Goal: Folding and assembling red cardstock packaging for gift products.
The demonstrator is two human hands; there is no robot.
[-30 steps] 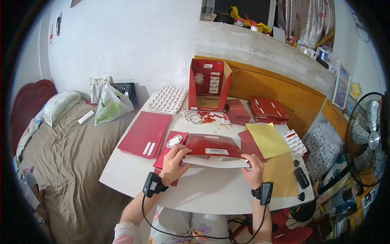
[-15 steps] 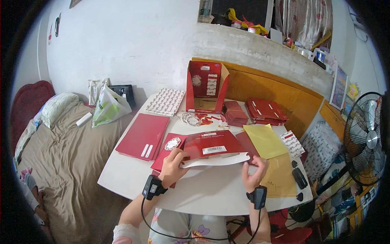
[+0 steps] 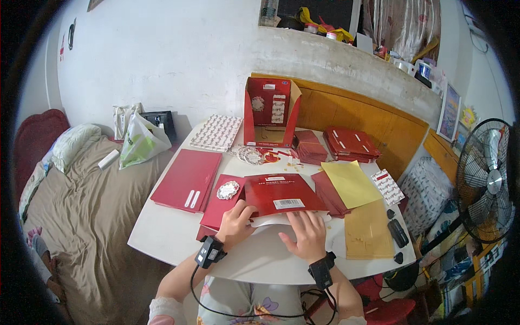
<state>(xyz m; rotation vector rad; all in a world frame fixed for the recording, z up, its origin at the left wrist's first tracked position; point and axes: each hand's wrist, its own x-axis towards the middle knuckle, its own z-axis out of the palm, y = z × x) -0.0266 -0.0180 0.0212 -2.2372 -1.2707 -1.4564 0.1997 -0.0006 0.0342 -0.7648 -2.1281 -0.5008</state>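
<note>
A glossy red printed card packet (image 3: 279, 192) with a white inner side and a barcode lies in front of me, its near edge raised off the white table. My left hand (image 3: 235, 223) is closed on the packet's near left corner. At the middle of the near edge is my right hand (image 3: 306, 237), thumb and fingers apart, its fingertips partly hidden at the opening between red face and white layer. Left of the packet, a pinkish-red card sheet (image 3: 215, 205) carries a pile of white ornate cut-out labels (image 3: 228, 190).
Red sheets (image 3: 187, 176) are stacked at the left of the table (image 3: 162, 230). Behind stand an upright red display box (image 3: 271, 114), red packets (image 3: 351, 144) and a patterned white stack (image 3: 216, 131). Yellow paper (image 3: 349, 184) lies right, near a black fan (image 3: 487, 181).
My right hand has left the packet's near right corner and moved left to the middle of its near edge, fingers now at the opening. My left hand keeps its grip.
</note>
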